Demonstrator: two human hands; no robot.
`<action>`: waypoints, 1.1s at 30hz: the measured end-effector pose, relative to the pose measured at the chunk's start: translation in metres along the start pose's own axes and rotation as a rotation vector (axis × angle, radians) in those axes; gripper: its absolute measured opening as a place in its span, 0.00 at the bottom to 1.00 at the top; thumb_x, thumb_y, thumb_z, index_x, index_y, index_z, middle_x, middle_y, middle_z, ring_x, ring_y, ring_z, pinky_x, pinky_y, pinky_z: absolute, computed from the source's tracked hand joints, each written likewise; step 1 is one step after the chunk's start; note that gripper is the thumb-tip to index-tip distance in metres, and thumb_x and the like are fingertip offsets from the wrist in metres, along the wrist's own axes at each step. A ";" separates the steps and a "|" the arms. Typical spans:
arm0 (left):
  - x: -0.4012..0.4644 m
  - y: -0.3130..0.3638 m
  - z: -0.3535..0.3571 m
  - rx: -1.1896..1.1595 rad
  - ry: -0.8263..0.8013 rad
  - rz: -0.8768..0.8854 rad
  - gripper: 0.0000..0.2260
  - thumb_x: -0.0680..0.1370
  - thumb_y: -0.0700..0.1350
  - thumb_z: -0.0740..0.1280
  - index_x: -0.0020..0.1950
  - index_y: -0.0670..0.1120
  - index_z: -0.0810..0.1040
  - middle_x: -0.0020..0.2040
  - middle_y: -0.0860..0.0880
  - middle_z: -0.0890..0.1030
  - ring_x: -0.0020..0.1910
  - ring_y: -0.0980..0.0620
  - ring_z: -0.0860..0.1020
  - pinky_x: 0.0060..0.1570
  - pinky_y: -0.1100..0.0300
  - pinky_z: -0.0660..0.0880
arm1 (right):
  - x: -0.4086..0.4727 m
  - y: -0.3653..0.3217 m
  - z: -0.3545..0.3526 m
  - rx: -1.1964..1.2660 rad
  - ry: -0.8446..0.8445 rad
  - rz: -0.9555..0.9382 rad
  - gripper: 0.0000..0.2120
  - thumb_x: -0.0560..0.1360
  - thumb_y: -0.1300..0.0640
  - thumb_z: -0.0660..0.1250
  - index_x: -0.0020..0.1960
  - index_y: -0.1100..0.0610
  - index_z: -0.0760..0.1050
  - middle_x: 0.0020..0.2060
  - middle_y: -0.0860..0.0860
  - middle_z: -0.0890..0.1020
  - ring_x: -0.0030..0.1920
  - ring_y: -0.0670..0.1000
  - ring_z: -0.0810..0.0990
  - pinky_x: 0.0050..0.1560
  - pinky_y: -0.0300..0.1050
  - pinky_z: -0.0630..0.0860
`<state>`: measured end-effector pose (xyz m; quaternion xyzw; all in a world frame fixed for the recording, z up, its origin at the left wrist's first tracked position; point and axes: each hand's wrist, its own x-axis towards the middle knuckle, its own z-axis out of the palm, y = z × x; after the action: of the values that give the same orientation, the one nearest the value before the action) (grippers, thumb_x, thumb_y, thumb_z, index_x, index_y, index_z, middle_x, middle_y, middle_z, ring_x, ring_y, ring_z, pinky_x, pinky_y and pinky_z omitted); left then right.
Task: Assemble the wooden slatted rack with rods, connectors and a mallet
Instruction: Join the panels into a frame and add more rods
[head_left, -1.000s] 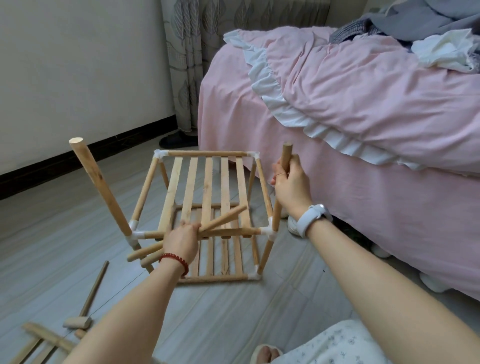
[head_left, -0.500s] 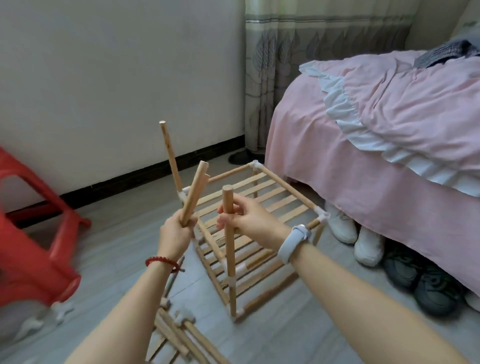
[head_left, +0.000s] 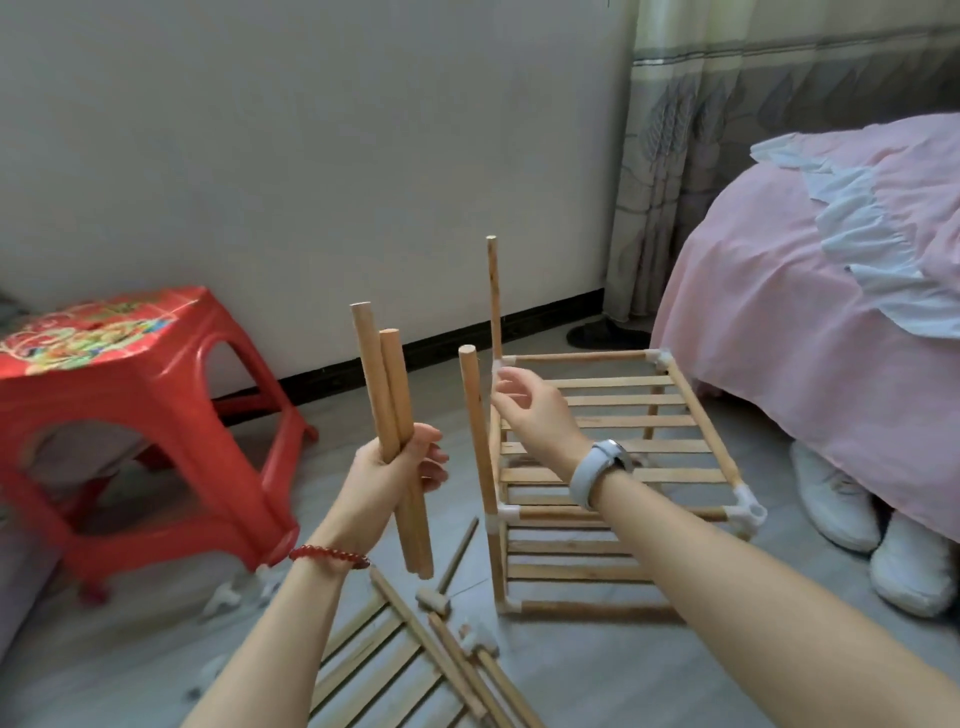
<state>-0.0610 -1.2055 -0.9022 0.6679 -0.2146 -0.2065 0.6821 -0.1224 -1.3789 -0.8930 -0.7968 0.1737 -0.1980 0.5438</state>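
Right hand released from the near upright since half a second ago; rack frame now seen further to the right.

The rack (head_left: 613, 467) stands on the floor beside the bed (head_left: 810, 322), two slatted tiers joined by white connectors (head_left: 745, 512); two uprights are seated on its left side, the near upright (head_left: 475, 431) and a far one (head_left: 493, 296). The step in hand is judged to be post fitting: the two right-hand corner sockets are still vacant. Two loose rods (head_left: 392, 415) are gripped together by the left hand (head_left: 395, 470). The right hand (head_left: 530, 410) is held open, fingers loosely spread, just beside the near upright and holding nothing. Next, one rod is to be passed over and aligned with a vacant socket. The mallet (head_left: 434, 600) lies on the floor among spare slats (head_left: 363, 660), near a red stool (head_left: 135, 415).
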 end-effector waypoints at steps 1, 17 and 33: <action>-0.003 0.006 0.002 0.001 -0.104 -0.005 0.13 0.74 0.49 0.65 0.50 0.40 0.78 0.39 0.46 0.81 0.37 0.50 0.80 0.42 0.57 0.78 | -0.004 -0.003 -0.007 0.039 -0.027 -0.036 0.19 0.80 0.55 0.60 0.70 0.56 0.68 0.62 0.52 0.75 0.64 0.50 0.73 0.62 0.44 0.72; 0.009 -0.039 0.178 0.453 -0.594 0.115 0.09 0.80 0.50 0.61 0.49 0.46 0.78 0.38 0.51 0.78 0.38 0.54 0.77 0.40 0.62 0.77 | -0.083 0.036 -0.150 -0.104 0.499 -0.098 0.04 0.78 0.58 0.61 0.49 0.51 0.66 0.38 0.53 0.82 0.36 0.50 0.82 0.38 0.47 0.79; 0.040 -0.131 0.216 1.288 -0.620 0.054 0.25 0.81 0.56 0.57 0.76 0.59 0.54 0.73 0.52 0.64 0.74 0.46 0.58 0.71 0.34 0.43 | -0.110 0.092 -0.232 -0.376 0.691 0.094 0.09 0.78 0.53 0.60 0.55 0.56 0.65 0.39 0.55 0.82 0.34 0.56 0.81 0.42 0.56 0.78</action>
<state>-0.1502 -1.4091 -1.0296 0.8429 -0.4944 -0.2023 0.0647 -0.3398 -1.5418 -0.9166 -0.7603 0.4158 -0.3940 0.3063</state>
